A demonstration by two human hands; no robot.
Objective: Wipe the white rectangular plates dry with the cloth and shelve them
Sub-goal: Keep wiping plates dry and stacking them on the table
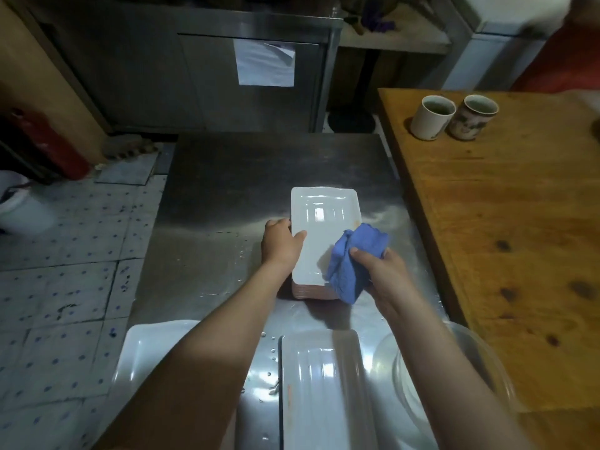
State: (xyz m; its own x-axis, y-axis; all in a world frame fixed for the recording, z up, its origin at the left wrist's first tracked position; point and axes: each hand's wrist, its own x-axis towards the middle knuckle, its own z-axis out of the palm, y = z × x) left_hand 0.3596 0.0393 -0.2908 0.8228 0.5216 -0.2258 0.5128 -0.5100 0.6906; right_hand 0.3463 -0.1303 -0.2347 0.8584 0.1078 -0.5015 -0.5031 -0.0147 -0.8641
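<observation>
A stack of white rectangular plates [321, 222] stands in the middle of the steel table [227, 177]. My left hand [279, 243] grips the left edge of the top plate, thumb on its upper face. My right hand [380, 271] holds a bunched blue cloth [352, 258] against the plate's near right corner. Another white rectangular plate [321, 391] lies at the table's near edge, and a further white plate [143, 349] sits to its left, partly hidden by my left forearm.
A clear bowl [480, 362] sits at the near right. To the right is a wooden table [519, 222] with two cups [431, 116]. A steel cabinet [194, 60] stands behind. At the left are tiled floor, a red extinguisher [45, 141] and a white bucket [19, 209].
</observation>
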